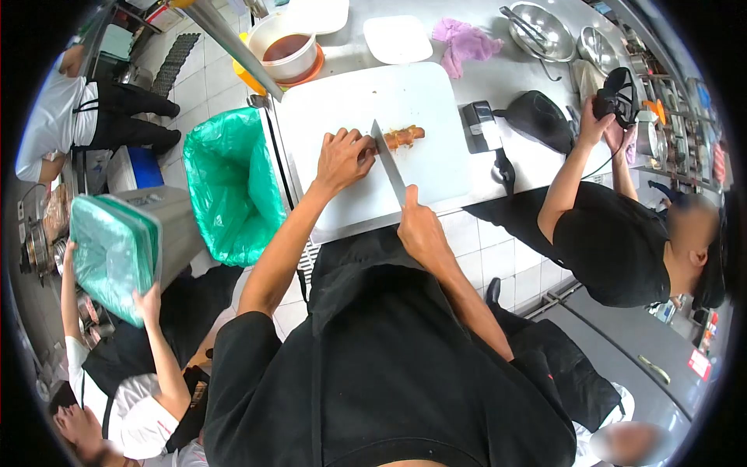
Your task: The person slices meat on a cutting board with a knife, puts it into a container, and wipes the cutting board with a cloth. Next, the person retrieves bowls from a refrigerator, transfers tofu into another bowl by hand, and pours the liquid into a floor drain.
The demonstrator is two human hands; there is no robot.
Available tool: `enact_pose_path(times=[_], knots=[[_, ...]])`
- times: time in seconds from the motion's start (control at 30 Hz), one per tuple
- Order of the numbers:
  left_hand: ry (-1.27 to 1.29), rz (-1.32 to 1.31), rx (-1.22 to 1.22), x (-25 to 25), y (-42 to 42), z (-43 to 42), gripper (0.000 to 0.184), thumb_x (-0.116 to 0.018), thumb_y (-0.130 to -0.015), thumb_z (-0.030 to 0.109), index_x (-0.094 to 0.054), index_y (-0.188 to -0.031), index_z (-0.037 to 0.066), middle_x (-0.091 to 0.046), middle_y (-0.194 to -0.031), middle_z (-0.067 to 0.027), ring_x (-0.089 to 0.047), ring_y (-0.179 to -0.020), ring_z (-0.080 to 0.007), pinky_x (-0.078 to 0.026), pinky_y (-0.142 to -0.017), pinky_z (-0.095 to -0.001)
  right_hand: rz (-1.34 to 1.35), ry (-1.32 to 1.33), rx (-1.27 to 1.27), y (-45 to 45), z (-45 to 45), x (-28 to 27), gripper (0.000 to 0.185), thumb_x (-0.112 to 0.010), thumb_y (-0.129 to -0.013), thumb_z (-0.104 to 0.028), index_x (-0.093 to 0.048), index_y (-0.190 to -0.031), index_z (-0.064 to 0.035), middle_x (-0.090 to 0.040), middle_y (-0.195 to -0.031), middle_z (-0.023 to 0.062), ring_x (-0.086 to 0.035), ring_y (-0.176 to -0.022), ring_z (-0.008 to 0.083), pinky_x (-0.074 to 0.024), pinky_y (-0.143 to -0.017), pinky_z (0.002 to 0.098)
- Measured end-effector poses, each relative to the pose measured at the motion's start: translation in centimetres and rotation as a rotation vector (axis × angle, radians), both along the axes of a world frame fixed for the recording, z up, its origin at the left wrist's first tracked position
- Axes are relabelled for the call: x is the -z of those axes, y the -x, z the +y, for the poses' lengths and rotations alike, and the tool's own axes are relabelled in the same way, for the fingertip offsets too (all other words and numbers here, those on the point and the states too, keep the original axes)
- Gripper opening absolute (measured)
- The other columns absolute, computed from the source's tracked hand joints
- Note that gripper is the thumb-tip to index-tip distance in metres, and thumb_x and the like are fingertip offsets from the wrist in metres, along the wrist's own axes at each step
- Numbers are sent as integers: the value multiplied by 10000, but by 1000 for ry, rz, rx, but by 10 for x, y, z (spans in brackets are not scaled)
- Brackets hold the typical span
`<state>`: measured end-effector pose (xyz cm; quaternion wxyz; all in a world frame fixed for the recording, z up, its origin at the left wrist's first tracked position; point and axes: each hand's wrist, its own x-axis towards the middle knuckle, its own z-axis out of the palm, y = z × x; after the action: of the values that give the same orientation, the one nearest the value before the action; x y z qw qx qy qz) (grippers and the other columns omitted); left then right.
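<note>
A strip of reddish-brown cooked meat (405,138) lies on the white cutting board (334,93), with small crumbs around it. My right hand (422,229) is closed around the handle of a kitchen knife (391,167). Its blade points away from me and crosses the meat near its left end. Just left of the blade, my left hand (342,162) is curled with bent fingertips on that end of the meat, mostly hiding it.
A green-lined bin (233,187) stands left of the board. Behind are a tub of dark red liquid (289,50), a white tray (398,40) and a purple cloth (467,43). Co-workers stand on both sides; one holds a lined bin (117,257), another a black object (615,101).
</note>
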<state>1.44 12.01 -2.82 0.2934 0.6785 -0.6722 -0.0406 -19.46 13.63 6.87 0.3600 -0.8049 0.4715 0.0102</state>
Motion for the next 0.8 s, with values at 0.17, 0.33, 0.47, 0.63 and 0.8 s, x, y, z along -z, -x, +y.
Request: enact_pose_path(times=[0.17, 0.33, 0.47, 0.63, 0.8], knots=[[-21, 23, -17, 1, 3, 1, 107, -660, -732, 202, -651, -832, 163, -568, -795, -7, -525, -770, -193, -347, -688, -359, -24, 27, -7, -13, -12, 10, 267, -447, -832, 38, -301, -1056, 33, -542, -630, 327, -534, -634, 533, -399, -555, 590], [-14, 59, -49, 0, 6, 1, 114, -664, -723, 214, -655, -829, 172, -574, -791, -2, -533, -765, -190, -335, -678, -355, -157, 86, 16, -39, -35, 26, 290, -430, -823, 52, -301, -1082, 45, -534, -623, 332, -535, -625, 530, -397, -556, 589], [6, 52, -83, 0, 5, -3, 122, -673, -692, 211, -648, -805, 172, -581, -775, -3, -537, -749, -193, -333, -666, -364, -51, 46, -18, -5, -12, 15, 285, -443, -811, 51, -329, -1073, 56, -551, -645, 331, -554, -634, 517, -428, -555, 574], [39, 101, -110, -1, 7, -1, 196, -689, -684, 222, -620, -846, 136, -583, -764, -8, -537, -754, -205, -336, -676, -367, -81, 108, -28, -24, -25, 51, 284, -449, -803, 43, -336, -1064, 35, -568, -668, 332, -577, -660, 509, -454, -569, 570], [94, 206, -182, -14, -8, 8, 165, -696, -715, 201, -588, -815, 125, -566, -727, -7, -535, -714, -204, -347, -673, -375, -95, 92, -24, -17, -26, 55, 260, -460, -845, 6, -323, -1064, 26, -562, -639, 321, -563, -629, 514, -445, -566, 577]])
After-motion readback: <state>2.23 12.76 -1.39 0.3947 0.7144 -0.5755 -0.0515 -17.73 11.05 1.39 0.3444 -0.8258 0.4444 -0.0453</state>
